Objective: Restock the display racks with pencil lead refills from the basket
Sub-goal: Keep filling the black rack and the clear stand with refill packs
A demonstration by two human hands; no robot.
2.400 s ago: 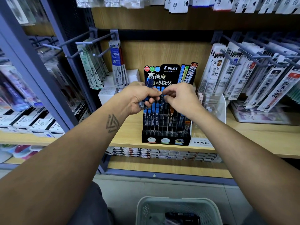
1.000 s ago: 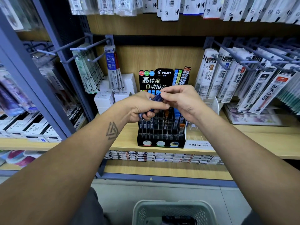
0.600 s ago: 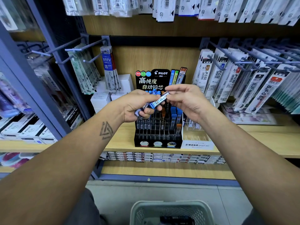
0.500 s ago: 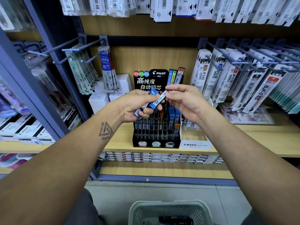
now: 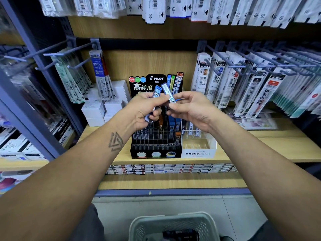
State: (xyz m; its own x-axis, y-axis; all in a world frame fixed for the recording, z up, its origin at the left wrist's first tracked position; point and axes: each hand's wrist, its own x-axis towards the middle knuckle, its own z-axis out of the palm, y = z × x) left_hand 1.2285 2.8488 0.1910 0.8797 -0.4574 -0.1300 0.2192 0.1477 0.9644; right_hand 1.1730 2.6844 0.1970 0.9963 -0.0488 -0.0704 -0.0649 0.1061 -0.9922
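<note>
A black Pilot lead display rack (image 5: pixel 156 145) stands on the wooden shelf, its slots partly filled with blue, black and orange refill cases. My left hand (image 5: pixel 144 110) grips a small bundle of blue lead refill cases (image 5: pixel 156 93) in front of the rack's header card. My right hand (image 5: pixel 189 108) pinches one blue refill case (image 5: pixel 167 92) by its lower end, tilted up and to the left, just above the rack. A pale mesh basket (image 5: pixel 173 223) sits on the floor below, with dark packs inside.
A clear Mono graph stand (image 5: pixel 199 146) sits right of the rack, white boxes (image 5: pixel 102 108) to its left. Pen refill packs hang on pegs at right (image 5: pixel 257 87) and left (image 5: pixel 73 79). Flat boxes (image 5: pixel 170 168) line the lower shelf.
My right hand has pulled one blue case out of the bundle in my left hand and tipped it upright. Both hands have risen a little in front of the rack.
</note>
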